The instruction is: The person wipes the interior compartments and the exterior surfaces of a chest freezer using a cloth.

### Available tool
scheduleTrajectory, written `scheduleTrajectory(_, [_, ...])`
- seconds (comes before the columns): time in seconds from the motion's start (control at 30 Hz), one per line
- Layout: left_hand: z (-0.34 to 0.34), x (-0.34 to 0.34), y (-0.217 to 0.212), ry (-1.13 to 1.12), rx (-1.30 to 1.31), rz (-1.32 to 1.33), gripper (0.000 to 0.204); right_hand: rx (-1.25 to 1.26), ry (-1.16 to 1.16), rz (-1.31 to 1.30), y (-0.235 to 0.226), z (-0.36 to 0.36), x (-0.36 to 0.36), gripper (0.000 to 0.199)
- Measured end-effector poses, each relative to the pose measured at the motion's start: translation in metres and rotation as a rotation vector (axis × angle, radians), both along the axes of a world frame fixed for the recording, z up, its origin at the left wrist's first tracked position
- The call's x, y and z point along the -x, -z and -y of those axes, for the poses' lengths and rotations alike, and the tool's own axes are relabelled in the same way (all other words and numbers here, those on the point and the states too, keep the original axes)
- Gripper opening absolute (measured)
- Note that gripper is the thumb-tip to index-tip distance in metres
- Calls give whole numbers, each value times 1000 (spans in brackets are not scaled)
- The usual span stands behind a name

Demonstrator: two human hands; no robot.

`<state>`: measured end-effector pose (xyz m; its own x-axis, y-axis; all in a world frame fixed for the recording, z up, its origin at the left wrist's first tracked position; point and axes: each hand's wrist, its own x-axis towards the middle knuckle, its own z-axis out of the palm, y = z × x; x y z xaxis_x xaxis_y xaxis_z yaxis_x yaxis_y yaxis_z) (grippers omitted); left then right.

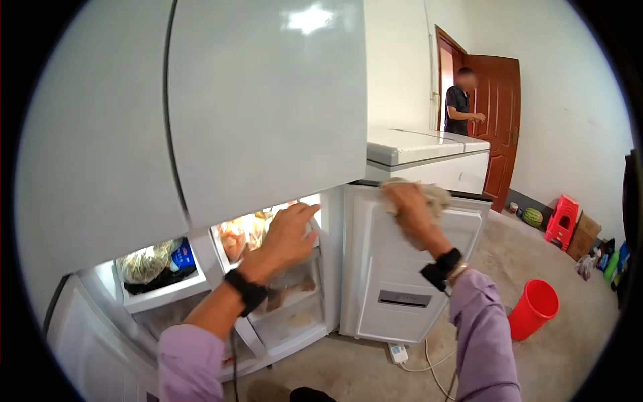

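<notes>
My right hand (410,216), slightly blurred, is closed on a beige cloth (437,195) at the top edge of the open right lower door (378,248) of a fridge-freezer. My left hand (287,238) holds nothing. Its fingers are apart in front of the right compartment, near an upper drawer full of bagged food (244,231). Below it, a clear-fronted drawer (288,328) sits inside the same compartment. To the left, another pulled-out drawer (164,293) holds a tied plastic bag (149,262) and a blue packet (182,254).
The left lower door (94,342) also stands open. Above are closed upper doors (268,100). A white chest freezer (429,151) stands behind the right door. On the floor are a power strip (398,353), a red bucket (534,309) and a red stool (562,220). A person (459,104) stands by the brown door (495,107).
</notes>
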<state>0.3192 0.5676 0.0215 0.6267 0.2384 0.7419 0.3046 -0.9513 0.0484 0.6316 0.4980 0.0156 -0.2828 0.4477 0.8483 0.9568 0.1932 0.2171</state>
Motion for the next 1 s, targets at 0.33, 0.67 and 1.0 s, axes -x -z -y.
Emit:
scheduleTrajectory(0.33, [-29,-140,-34,91,36,-180,90,26,53,89,-2,-56,41,36])
scheduleTrajectory(0.67, [-47,-172,-7,-94,-128,-304,94,69,409,-242,-9,65,-26,46])
scheduleTrajectory(1.0, [-42,-161,-22,-102,-104,-441,90,-337,596,-923,9,148,-143,18])
